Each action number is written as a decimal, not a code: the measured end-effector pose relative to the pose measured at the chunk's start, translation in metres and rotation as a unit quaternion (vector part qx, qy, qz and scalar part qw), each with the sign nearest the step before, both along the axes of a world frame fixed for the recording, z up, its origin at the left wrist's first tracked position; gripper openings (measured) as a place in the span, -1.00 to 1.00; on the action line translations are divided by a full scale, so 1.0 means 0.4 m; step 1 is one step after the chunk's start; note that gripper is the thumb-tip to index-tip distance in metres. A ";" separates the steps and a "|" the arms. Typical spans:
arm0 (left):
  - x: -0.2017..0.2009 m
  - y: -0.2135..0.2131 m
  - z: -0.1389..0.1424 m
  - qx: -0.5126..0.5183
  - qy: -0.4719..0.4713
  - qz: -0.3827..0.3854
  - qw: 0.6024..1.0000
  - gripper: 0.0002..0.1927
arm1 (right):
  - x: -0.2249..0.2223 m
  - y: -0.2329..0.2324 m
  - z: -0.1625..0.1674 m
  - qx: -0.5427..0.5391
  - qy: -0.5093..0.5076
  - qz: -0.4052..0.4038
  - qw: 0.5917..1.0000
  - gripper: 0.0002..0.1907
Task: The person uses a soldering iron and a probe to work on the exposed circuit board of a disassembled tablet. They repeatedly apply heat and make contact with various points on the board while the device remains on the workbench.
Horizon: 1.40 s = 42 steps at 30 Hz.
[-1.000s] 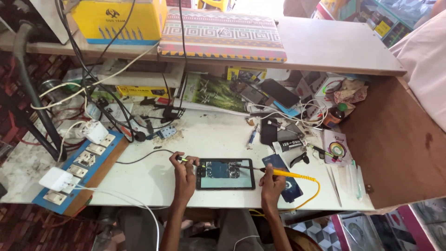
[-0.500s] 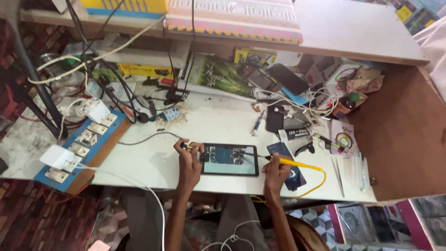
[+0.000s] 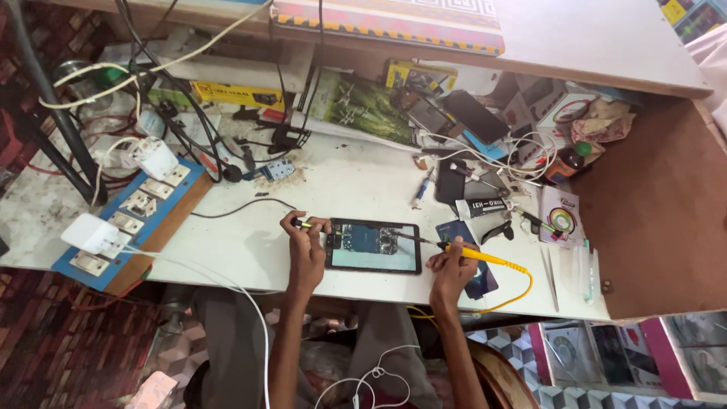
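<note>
While the opened phone (image 3: 373, 245) lies near the surface's (image 3: 250, 250) front edge, left hand (image 3: 307, 250) fingers pinching tweezers (image 3: 306, 225) and right hand (image 3: 449, 270) gripping the yellow soldering iron (image 3: 477, 256), a slipped tip could scorch neighbouring board parts.

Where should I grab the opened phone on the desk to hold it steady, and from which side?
Grip the opened phone by its left short edge, coming from the left, probably as the left hand does. It lies flat with its circuit board exposed on top, and the right hand brings the yellow soldering iron in from the right, so fingers are best kept off that side.
</note>
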State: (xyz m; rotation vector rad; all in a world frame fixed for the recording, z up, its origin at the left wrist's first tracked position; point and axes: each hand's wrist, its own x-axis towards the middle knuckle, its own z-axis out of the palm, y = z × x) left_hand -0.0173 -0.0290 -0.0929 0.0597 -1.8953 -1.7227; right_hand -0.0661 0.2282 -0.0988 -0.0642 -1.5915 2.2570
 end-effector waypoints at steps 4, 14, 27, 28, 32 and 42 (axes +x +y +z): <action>0.000 -0.002 -0.008 0.000 0.011 -0.001 1.000 -0.56 | 0.002 -0.005 0.002 0.042 -0.011 0.006 0.999 -0.72; 0.001 -0.009 -0.027 -0.003 0.002 0.005 1.000 -0.50 | 0.003 -0.009 0.001 0.062 -0.022 0.015 0.998 -0.71; 0.003 -0.012 -0.027 0.011 -0.013 -0.003 1.000 -0.52 | 0.001 -0.008 -0.001 0.073 -0.027 0.013 0.997 -0.72; 0.002 -0.012 -0.026 0.012 -0.015 -0.003 1.000 -0.53 | 0.002 -0.009 0.000 0.073 -0.031 0.014 0.997 -0.72; -0.001 -0.008 -0.029 0.010 -0.004 0.001 1.000 -0.57 | 0.007 -0.012 0.009 0.097 -0.019 0.021 0.995 -0.70; -0.002 0.001 -0.023 -0.011 0.012 0.014 1.000 -0.61 | -0.068 -0.009 0.140 0.299 -0.058 0.047 0.951 -0.72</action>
